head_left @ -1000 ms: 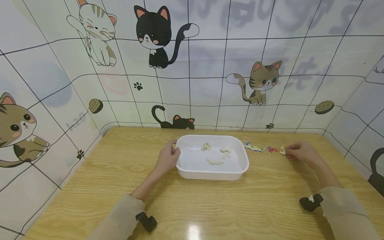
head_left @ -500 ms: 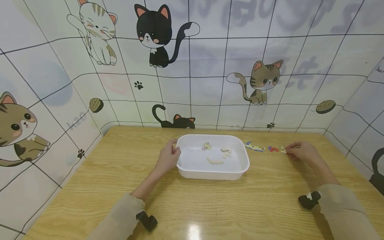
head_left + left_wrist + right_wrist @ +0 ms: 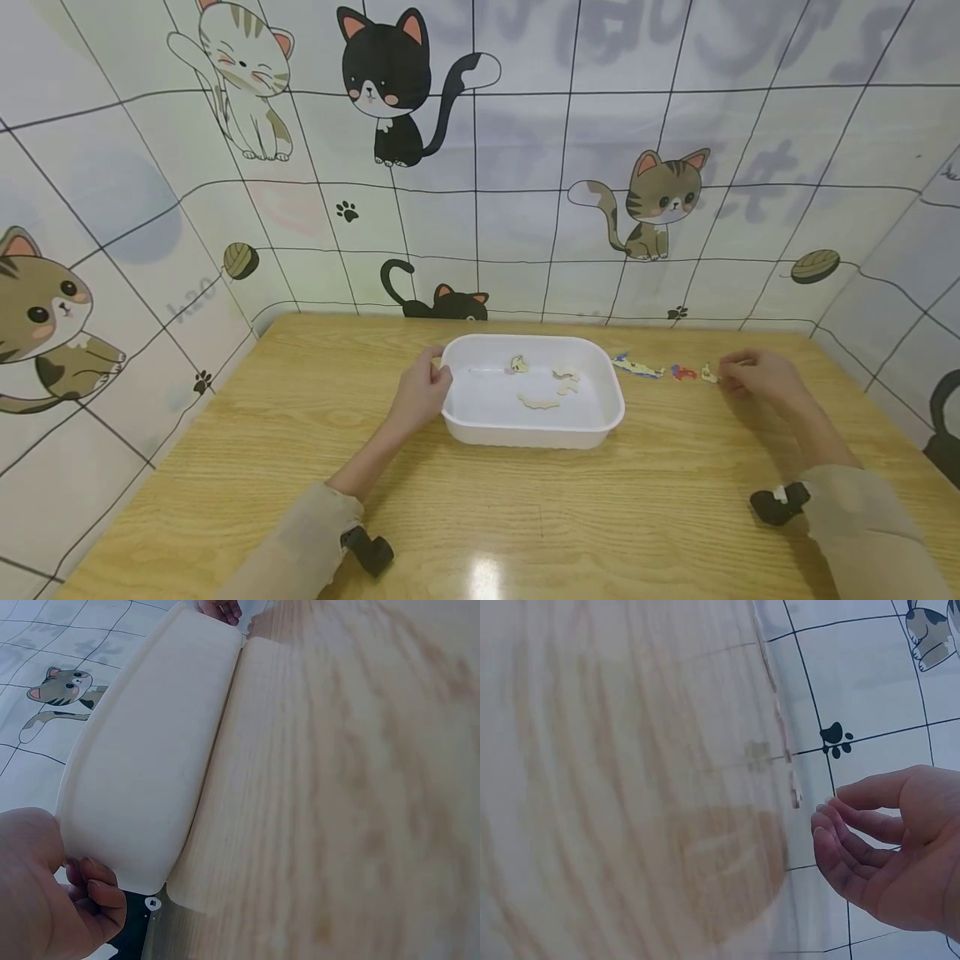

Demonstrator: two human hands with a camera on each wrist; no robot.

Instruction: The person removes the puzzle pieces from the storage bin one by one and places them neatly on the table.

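Note:
A white plastic tray (image 3: 534, 435) sits on the table, with several small flat cut-out pieces in it. My left hand (image 3: 422, 387) grips the tray's left rim; in the left wrist view its fingers curl at the tray's corner. To the tray's right lies a row: a long yellow-and-blue piece (image 3: 637, 367), a red-and-blue piece (image 3: 683, 373) and a small pale yellow piece (image 3: 708, 374). Just right of that yellow piece is my right hand (image 3: 765, 385), its fingers loosely bent. The right wrist view shows a gap between its fingertips and the piece (image 3: 795, 796).
Inside the tray are a yellowish piece (image 3: 517, 364) and pale cut-outs, among them a long wavy one (image 3: 538, 402). The wooden table (image 3: 480, 500) meets a cat-print backdrop (image 3: 517, 233) at its back edge.
My right hand has let go of the small yellow piece and drawn slightly right. The piece stays at the row's right end. My left hand keeps its hold on the tray.

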